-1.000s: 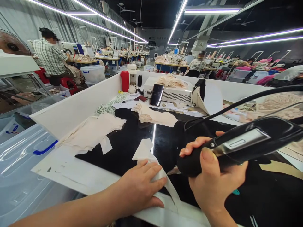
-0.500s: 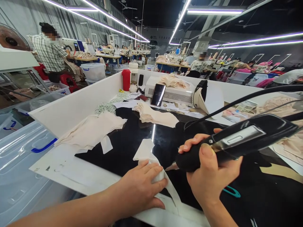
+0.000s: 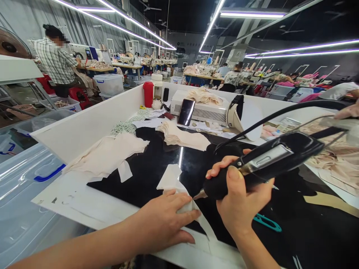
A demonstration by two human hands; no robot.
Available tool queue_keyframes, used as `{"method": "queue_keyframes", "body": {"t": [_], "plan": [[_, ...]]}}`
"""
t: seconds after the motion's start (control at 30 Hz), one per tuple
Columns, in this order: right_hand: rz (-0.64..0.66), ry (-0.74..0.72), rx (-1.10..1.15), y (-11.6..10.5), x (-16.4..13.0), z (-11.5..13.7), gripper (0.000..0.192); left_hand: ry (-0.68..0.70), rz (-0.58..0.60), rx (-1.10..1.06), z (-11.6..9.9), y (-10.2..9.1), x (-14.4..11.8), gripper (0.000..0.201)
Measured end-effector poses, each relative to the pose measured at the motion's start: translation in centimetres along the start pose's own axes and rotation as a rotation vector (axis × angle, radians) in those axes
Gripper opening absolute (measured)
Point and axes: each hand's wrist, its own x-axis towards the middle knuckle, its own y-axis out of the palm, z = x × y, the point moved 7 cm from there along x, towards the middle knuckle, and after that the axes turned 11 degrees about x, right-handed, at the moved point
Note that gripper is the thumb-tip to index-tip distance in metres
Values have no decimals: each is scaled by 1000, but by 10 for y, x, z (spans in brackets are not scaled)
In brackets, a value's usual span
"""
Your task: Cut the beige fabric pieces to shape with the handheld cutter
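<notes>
On glossy black tabletop [image 3: 157, 168], pale cloth strip [image 3: 171, 179].

1. Cream fabric pile [image 3: 108, 155] well left of the hands, against the white wall [image 3: 92, 123].
2. Folded stack [image 3: 182, 137] ahead, further up the black top [image 3: 148, 170].
3. Phone [image 3: 186, 111] leaning on a white box [image 3: 206, 111] beyond that; fabric on the box.
4. Red flask [image 3: 148, 94] far ahead-left, in the corner.
5. Teal snips [image 3: 267, 222] just right of the wrist.
6. Clear bin, blue handle [image 3: 49, 173], far left.
</notes>
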Motion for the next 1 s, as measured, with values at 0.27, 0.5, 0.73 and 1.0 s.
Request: {"method": "queue_keyframes", "body": {"t": [0.27,0.5,0.73,1.0], "plan": [[25,-42,-36,-3,19,-5,37,-16,62,12,29,-4,-10,37],[-58,-5,-7,-7,19,18,36,-44,150,184,19,1,-1,53],[-44,82,63,-10,-6,37,46,-33,209,372,10,3,4,46],[-46,70,79,-12,-15,31,45,-21,179,444,5,6,3,33]]}}
